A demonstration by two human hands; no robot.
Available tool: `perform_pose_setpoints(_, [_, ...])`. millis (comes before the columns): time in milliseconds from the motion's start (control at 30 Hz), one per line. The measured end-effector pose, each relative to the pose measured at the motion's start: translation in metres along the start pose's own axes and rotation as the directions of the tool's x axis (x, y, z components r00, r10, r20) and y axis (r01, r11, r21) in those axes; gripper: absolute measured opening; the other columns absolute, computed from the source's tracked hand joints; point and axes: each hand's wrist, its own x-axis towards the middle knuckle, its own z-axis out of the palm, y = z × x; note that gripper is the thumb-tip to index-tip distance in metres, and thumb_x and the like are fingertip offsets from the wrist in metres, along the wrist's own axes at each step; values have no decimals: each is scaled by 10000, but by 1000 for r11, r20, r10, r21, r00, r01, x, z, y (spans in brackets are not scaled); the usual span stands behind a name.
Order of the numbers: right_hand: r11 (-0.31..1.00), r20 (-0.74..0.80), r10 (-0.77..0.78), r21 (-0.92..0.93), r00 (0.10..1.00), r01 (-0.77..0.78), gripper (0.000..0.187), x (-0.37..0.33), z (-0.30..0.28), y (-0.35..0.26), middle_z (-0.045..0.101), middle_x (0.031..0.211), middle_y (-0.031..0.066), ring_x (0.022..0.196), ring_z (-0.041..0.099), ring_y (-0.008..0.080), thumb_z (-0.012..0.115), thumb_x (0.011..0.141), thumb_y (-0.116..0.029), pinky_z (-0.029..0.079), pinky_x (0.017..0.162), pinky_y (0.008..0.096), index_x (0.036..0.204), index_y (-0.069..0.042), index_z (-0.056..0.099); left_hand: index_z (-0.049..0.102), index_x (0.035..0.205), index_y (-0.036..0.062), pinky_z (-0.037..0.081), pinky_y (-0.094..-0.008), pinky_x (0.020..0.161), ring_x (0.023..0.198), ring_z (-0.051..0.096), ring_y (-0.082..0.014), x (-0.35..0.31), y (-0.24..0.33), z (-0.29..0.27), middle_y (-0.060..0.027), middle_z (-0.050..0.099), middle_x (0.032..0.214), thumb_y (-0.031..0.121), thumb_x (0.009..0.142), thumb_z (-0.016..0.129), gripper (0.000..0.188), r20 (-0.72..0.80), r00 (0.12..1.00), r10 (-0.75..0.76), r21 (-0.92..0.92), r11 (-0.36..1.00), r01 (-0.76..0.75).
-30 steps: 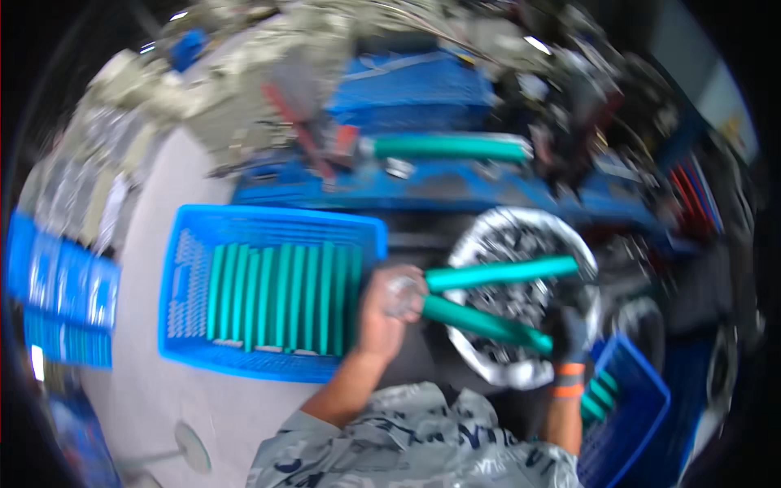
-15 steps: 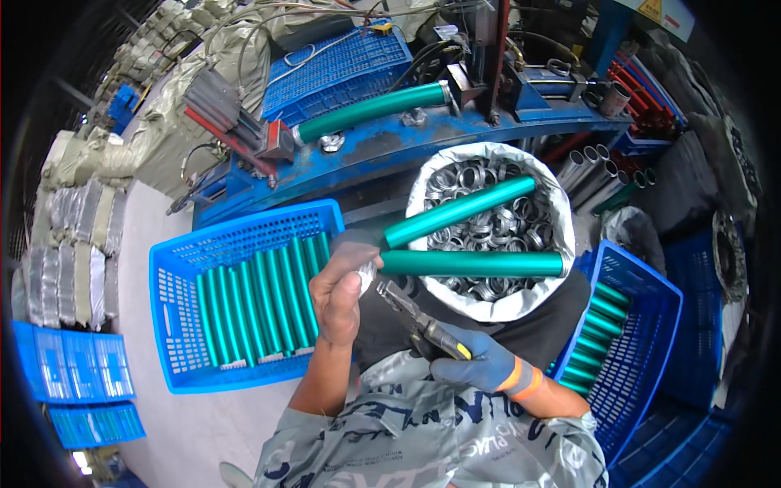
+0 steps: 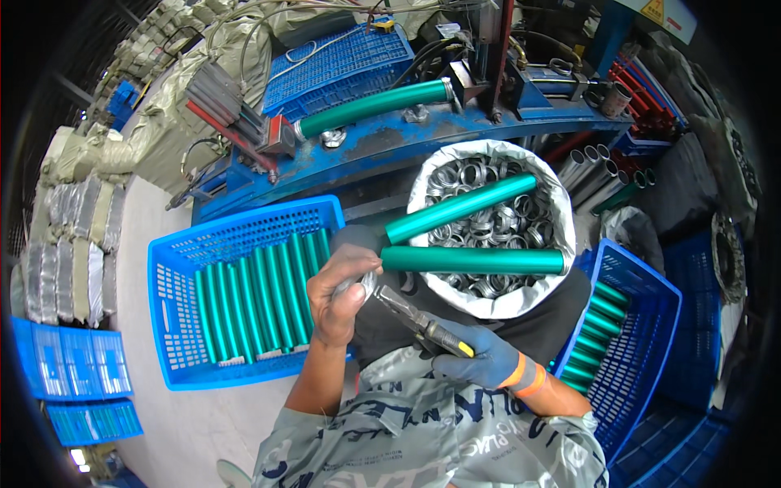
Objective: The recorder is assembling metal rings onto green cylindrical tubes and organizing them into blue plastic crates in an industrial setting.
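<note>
Bare, with its fingers pinched, my left hand (image 3: 333, 297) holds a small silver metal ring (image 3: 368, 284) in front of my lap. Much of the ring is covered by thumb and fingers. My right hand (image 3: 486, 359), in a blue glove with an orange cuff, grips a pair of pliers (image 3: 416, 319) by its dark, yellow-marked handles. The plier jaws point at the ring, very close to it; contact cannot be made out. Just beyond the hands, an upper green tube (image 3: 462, 208) and a lower green tube (image 3: 476, 260) lie across a white sack (image 3: 565, 191) of silver rings (image 3: 486, 230).
At left a blue basket (image 3: 167, 244) holds a row of green tubes; another blue basket (image 3: 663, 325) with tubes stands at right. A blue machine bench (image 3: 358, 163) spans the far side, bearing a longer green tube (image 3: 374, 108). Bare metal pipes (image 3: 602, 175) lean beyond the sack.
My left hand has turned slightly, bringing more of the ring into view. The plier tips have shifted a little toward the ring. The tubes on the sack stay put.
</note>
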Motion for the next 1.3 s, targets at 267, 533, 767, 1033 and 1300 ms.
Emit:
perform_pose_setpoints(267, [999,11,-17,-43,1000,17,772,8,-3,5,726,1301,16,1157,614,96,813,1082,-82,514,1057,284,1771,-60,465,824,1235,-53,525,-377,855,1007,687,-269,1,-6,-9,-233,721,1120,365,978,727,501,30,1000,6,18,1000,-7])
perform_pose_setpoints(533, [998,30,-9,-61,1000,11,752,13,-7,11,740,1172,22,1037,618,95,805,1088,-94,539,966,285,1766,-74,479,831,1180,-52,547,-404,855,980,701,-283,2,-12,-15,-230,727,1093,332,958,754,450,48,999,-11,25,1000,9])
perform_pose_setpoints(767, [982,-11,-70,-175,998,67,693,13,-18,27,786,1177,84,1033,697,141,772,1100,-98,569,967,327,1740,-72,508,841,1126,-5,544,-394,774,878,683,-252,30,9,-15,-197,754,1069,236,883,794,346,278,952,130,323,921,-220])
perform_pose_setpoints(1033, [949,-401,-238,-291,885,123,616,2,-60,45,751,1210,61,1082,701,145,807,1056,-77,577,970,331,1637,-25,607,825,1210,-10,563,-392,819,924,709,-251,33,-19,-26,-190,774,1113,248,1021,640,369,46,998,43,417,907,-58])
perform_pose_setpoints(1300, [937,-406,95,344,909,55,524,-14,-63,57,744,1225,2,1099,696,101,749,1073,-12,552,968,269,1579,11,614,776,1269,-29,516,-363,773,895,687,-249,15,-42,-3,-196,766,1087,466,1179,439,605,-60,902,-428,-330,861,386])
